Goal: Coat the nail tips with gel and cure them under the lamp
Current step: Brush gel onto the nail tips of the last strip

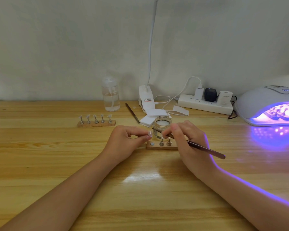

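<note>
**Gel work at a wooden table**

A pale wall backs a wooden table (57, 164) whose right side is washed in violet light from a curing lamp (267, 105); small stands with tips show inside its glowing mouth.

Near the table's middle, the left hand (125, 140) pinches a clear nail tip (150, 133) between thumb and forefinger, other fingers curled in. The right hand (188, 144) grips a brush (205, 149), fingers curled round the shaft, its handle pointing out to the right and its head reaching toward the tip. Just behind the hands stands an open jar (162, 124). Below it lies a wooden holder (162, 145) with two metal stands and one bare magnet spot at its left end; the right hand hides the rest.

Farther left, a second holder (96, 123) carries five tips on stands. At the back are a clear bottle (110, 95), a spare brush (132, 112), white pads (153, 118), a clip lamp (146, 99) and a power strip (205, 104).
</note>
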The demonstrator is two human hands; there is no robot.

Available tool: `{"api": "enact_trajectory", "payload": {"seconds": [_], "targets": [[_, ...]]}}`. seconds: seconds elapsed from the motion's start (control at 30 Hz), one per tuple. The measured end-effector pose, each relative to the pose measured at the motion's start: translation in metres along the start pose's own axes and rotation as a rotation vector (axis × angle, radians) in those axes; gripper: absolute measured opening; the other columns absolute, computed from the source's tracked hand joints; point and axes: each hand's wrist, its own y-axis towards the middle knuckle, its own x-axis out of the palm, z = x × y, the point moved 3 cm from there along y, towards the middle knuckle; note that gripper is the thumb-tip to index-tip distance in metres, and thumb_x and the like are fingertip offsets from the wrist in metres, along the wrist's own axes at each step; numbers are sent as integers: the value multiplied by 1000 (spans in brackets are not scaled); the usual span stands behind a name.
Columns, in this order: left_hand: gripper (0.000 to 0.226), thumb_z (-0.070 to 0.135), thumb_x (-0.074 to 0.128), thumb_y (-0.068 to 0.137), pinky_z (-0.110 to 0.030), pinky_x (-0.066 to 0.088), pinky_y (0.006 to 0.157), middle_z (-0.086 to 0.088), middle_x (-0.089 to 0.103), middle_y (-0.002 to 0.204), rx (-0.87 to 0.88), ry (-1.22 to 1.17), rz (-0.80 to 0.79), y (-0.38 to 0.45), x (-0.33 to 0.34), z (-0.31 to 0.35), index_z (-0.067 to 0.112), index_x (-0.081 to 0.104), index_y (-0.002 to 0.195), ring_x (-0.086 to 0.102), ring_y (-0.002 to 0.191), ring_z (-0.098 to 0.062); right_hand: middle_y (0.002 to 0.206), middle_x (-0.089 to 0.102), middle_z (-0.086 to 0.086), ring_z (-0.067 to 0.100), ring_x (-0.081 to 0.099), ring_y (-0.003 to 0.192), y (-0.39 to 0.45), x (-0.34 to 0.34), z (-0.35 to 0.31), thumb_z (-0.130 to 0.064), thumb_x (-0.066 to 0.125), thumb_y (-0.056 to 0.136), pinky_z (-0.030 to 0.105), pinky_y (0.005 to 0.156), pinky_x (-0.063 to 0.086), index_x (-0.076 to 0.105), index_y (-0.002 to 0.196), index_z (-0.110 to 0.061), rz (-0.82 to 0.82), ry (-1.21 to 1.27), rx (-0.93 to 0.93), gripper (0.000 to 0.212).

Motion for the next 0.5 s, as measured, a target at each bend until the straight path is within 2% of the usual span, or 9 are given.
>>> {"api": "enact_trajectory", "payload": {"seconds": [0.13, 0.3, 0.37, 0.43, 0.5], "targets": [[20, 5, 73, 72, -4, 44, 70, 20, 67, 82, -25, -35, -1, 0, 0, -1, 24, 72, 75, 63, 77, 8, 74, 64, -18, 5, 55, 74, 0, 2, -1, -36, 44, 90, 16, 70, 41, 61, 68, -39, -23, 17, -5, 28], [16, 6, 73, 72, -3, 43, 67, 24, 66, 79, -40, -50, 2, 0, 0, -1, 22, 72, 76, 63, 76, 10, 61, 64, -5, 13, 60, 68, -4, 1, 1, -40, 37, 87, 33, 75, 46, 67, 61, -21, -49, 142, -12, 43], [17, 5, 73, 71, -3, 43, 67, 24, 66, 78, -36, -50, 3, 0, 0, -1, 22, 72, 75, 63, 76, 9, 63, 64, -4, 13, 60, 69, -4, 0, 1, -40, 37, 86, 32, 74, 47, 65, 62, -24, -25, 161, 4, 41], [19, 3, 73, 70, -2, 41, 66, 20, 68, 76, -4, -31, 1, 0, 0, 2, 22, 72, 73, 62, 75, 10, 66, 64, -5, 10, 59, 72, -3, -2, 1, -42, 39, 87, 24, 72, 46, 64, 63, -29, 17, 149, 36, 36], [18, 2, 74, 70, -1, 39, 66, 16, 68, 76, 33, 4, 2, 0, 0, 5, 21, 71, 70, 61, 74, 11, 68, 65, -6, 8, 59, 76, -1, -2, 2, -38, 42, 89, 24, 74, 45, 63, 66, -32, 35, 100, 64, 32]]}}
